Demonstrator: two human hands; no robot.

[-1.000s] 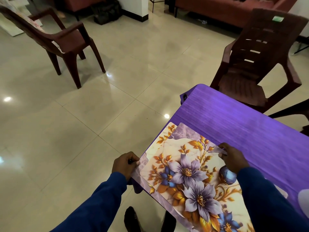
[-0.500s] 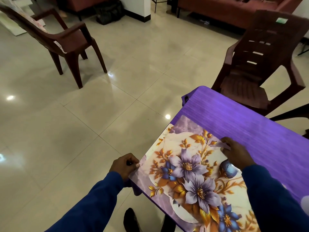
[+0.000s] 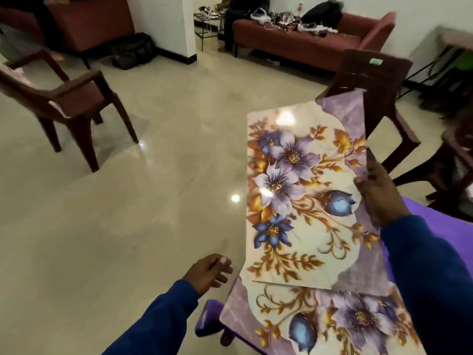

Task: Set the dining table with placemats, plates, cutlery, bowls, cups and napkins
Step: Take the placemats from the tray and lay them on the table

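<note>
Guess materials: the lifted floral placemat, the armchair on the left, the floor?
Lifted placemat: probably glossy plastic or laminated sheet; it shows light glare and stays flat, held at one edge by the right hand.
Armchair: likely moulded plastic, dark brown, one-piece look.
Floor: polished tile, with grout lines and lamp reflections.

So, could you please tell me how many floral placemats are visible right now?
2: a lifted placemat gripped by the right hand, and a lower placemat on the purple table. More may be hidden underneath.

Bright indoor light; glare on floor [image 3: 235,198]; motion blur, edges warped.
</note>
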